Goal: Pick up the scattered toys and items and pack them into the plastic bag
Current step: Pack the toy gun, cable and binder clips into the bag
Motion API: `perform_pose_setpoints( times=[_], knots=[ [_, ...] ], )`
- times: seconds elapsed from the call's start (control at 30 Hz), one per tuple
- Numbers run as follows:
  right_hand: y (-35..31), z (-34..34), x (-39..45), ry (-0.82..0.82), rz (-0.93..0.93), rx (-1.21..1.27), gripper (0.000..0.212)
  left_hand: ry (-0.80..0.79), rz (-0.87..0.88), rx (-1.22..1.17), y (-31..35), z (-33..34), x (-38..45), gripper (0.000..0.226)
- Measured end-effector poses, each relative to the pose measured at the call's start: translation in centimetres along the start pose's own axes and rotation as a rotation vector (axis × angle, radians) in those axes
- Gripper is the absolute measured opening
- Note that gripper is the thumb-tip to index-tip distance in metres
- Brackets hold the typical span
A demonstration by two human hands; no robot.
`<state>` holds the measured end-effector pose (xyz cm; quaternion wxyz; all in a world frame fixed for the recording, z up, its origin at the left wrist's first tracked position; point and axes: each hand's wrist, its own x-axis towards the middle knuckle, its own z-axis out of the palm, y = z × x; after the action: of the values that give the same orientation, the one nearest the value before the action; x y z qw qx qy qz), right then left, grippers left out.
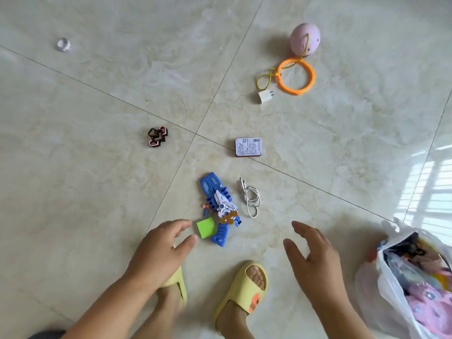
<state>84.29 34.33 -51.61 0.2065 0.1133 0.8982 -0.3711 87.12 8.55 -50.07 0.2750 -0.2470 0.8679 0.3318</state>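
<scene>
Both hands, left (pixel 161 250) and right (pixel 315 260), hover with grip released, flanking blue toy (pixel 219 209); plastic bag (pixel 391 289) at floor's right edge.

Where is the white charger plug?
The white charger plug lies on the floor in the upper right of the head view, just left of the orange ring, below the pink ball.

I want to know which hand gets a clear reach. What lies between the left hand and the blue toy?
In the head view, a green block lies between the left hand and the blue toy, against the toy's near end.
</scene>
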Motion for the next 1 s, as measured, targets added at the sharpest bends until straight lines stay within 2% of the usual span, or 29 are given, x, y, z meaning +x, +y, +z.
perform_pose_setpoints(
  times=[0.23, 0.37, 0.43, 0.5, 0.57, 0.63, 0.73, 0.83, 0.93, 1.0],
  knots=[
    [3.6, 5.5, 5.2, -0.029, -0.062, -0.057, 0.032, -0.093, 0.138, 0.111, -0.6, 5.5, 10.0, 0.034],
    [6.9, 10.1, 9.7, -0.035, -0.169, -0.114, 0.032, -0.127, 0.263, 0.361, -2.2, 9.0, 16.7, 0.037],
    [8.7, 12.7, 11.9, -0.035, -0.249, -0.168, 0.029, -0.092, 0.390, 0.496, -3.4, 10.9, 20.1, 0.038],
    [10.5, 15.2, 14.2, -0.020, -0.335, -0.224, 0.029, -0.143, 0.562, 0.578, -4.6, 12.6, 23.1, 0.042],
    [12.2, 17.1, 16.2, 0.001, -0.387, -0.253, 0.030, -0.218, 0.798, 0.683, -5.8, 14.1, 25.5, 0.059],
    [13.6, 18.9, 17.9, 0.036, -0.424, -0.258, 0.031, -0.249, 0.961, 0.879, -7.0, 15.2, 27.4, 0.081],
    [15.0, 21.0, 19.4, 0.059, -0.443, -0.258, 0.037, -0.283, 1.083, 1.033, -7.8, 15.7, 29.2, 0.098],
    [15.6, 22.3, 19.8, 0.074, -0.433, -0.278, 0.043, -0.281, 1.145, 1.085, -8.5, 16.0, 30.0, 0.087],
    [16.4, 22.8, 20.2, 0.106, -0.388, -0.292, 0.042, -0.327, 1.112, 1.053, -8.2, 15.8, 30.2, 0.073],
    [16.6, 22.6, 20.5, 0.141, -0.310, -0.188, 0.042, -0.283, 1.093, 1.018, -7.5, 15.2, 30.1, 0.070]
  ],
)
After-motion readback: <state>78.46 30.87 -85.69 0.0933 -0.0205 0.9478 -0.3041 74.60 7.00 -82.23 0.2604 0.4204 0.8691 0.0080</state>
